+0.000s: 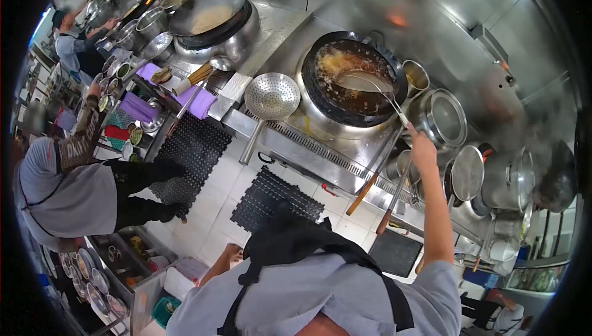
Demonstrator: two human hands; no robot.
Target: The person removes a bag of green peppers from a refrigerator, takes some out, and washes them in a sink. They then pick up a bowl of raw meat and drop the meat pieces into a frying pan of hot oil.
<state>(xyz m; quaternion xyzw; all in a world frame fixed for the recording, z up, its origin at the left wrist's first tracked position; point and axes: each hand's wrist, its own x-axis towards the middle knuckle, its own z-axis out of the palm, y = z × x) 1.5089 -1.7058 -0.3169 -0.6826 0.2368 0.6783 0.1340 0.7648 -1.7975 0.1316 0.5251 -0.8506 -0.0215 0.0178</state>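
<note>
My right hand (422,148) is closed around the handle of a long-handled skimmer (366,82). The skimmer's wide head lies in the dark wok (316,92), among bubbling brown oil with pale golden food (338,61) at the far left side. Low at my left side, my left hand (232,254) hangs away from the stove; its fingers are too small and partly hidden to make out. A perforated metal strainer (272,96) rests left of the wok, its handle sticking out past the stove edge.
Wooden-handled tools (362,194) jut from the stove front. Metal pots (438,117) and a stockpot (508,179) crowd the right. Another wok (213,18) steams at the left. One co-worker (74,182) stands left, another (77,46) farther back. Black mats (277,199) cover part of the floor.
</note>
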